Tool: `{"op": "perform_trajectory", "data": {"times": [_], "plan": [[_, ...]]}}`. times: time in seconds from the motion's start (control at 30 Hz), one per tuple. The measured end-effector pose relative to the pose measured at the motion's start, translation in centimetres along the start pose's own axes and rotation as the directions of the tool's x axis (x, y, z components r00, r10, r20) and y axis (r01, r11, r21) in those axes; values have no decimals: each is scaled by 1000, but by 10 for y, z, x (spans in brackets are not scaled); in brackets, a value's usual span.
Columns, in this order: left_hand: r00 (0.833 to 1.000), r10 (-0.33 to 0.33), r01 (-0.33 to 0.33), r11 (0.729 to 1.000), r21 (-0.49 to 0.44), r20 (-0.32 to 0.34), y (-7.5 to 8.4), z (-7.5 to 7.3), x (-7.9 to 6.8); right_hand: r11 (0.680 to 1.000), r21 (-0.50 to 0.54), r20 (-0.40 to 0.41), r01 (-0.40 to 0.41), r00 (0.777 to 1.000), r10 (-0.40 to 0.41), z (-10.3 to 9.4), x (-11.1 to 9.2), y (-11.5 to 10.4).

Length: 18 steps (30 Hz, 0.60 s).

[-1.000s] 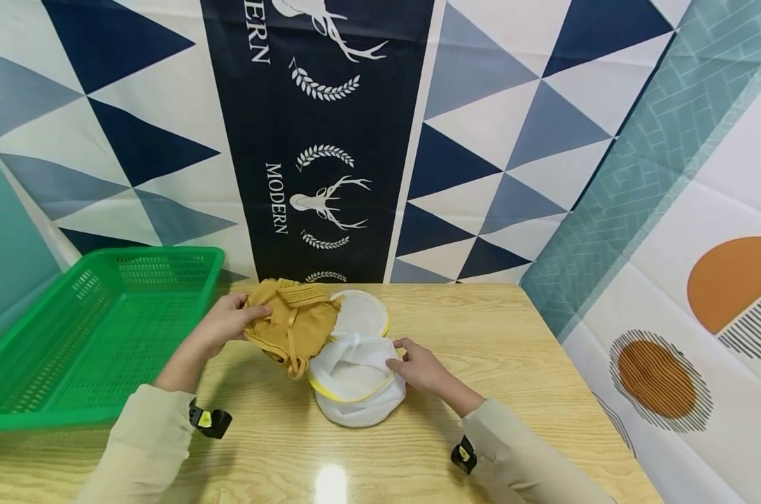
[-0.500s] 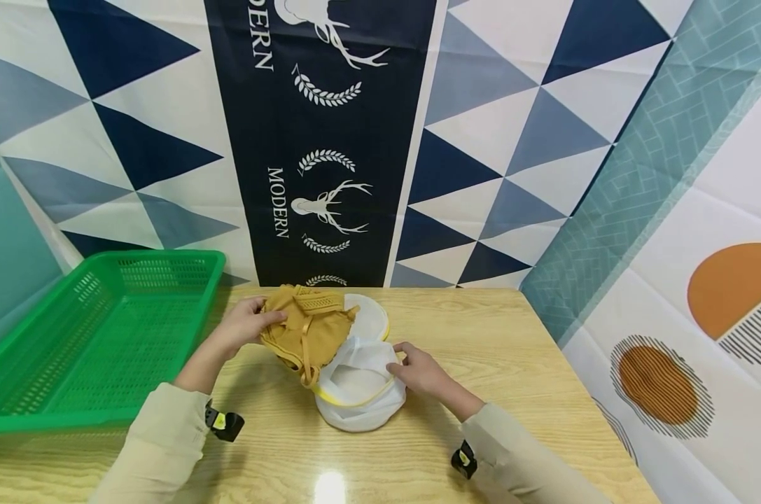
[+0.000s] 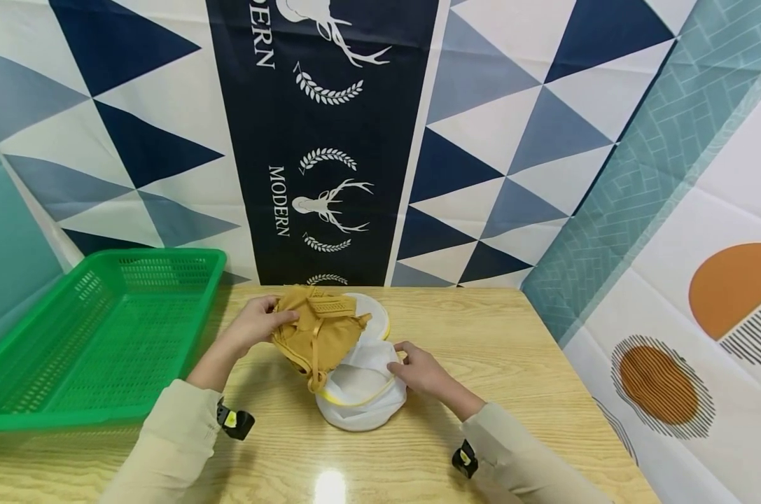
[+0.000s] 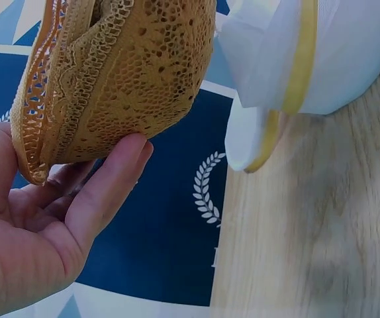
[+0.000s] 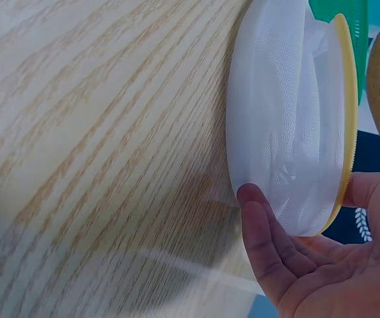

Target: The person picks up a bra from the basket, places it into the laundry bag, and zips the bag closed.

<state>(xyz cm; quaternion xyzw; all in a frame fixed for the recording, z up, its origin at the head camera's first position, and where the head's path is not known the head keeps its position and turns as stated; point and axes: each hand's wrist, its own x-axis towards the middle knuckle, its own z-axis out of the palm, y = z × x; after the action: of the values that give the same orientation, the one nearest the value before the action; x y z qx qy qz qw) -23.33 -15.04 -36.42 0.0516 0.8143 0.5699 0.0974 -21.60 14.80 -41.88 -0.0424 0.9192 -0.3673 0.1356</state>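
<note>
My left hand (image 3: pixel 256 325) pinches a folded mustard-yellow lace bra (image 3: pixel 320 339) by its left edge, holding it over the left side of a white mesh laundry bag (image 3: pixel 361 418). Lace and stitched edging on the bra (image 4: pixel 143 73) show closely in the left wrist view. The round bag stands on the table with its yellow-zipped mouth open and its lid (image 3: pixel 375 318) folded back. My right hand (image 3: pixel 423 372) grips the bag's right rim between thumb and fingers; in the right wrist view the bag's wall (image 5: pixel 276 112) lies inside that grip. The bra hides part of the bag's left rim and lid.
A green plastic basket (image 3: pixel 206 315) sits at the left of the wooden table (image 3: pixel 481 336). Patterned cloth (image 3: pixel 462 154) hangs behind the table, and another printed sheet (image 3: pixel 645 301) borders its right side.
My left hand has moved to the right with the bra, from beside the bag to partly over its left side. The right hand keeps its hold on the rim.
</note>
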Motion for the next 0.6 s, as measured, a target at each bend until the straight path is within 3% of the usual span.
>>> {"op": "perform_trajectory", "data": {"times": [0.6], "plan": [[1000,7,-7,1000,-2,11,1,15,9,1000,-15,3,10,1000,-10,0,2,4]]}}
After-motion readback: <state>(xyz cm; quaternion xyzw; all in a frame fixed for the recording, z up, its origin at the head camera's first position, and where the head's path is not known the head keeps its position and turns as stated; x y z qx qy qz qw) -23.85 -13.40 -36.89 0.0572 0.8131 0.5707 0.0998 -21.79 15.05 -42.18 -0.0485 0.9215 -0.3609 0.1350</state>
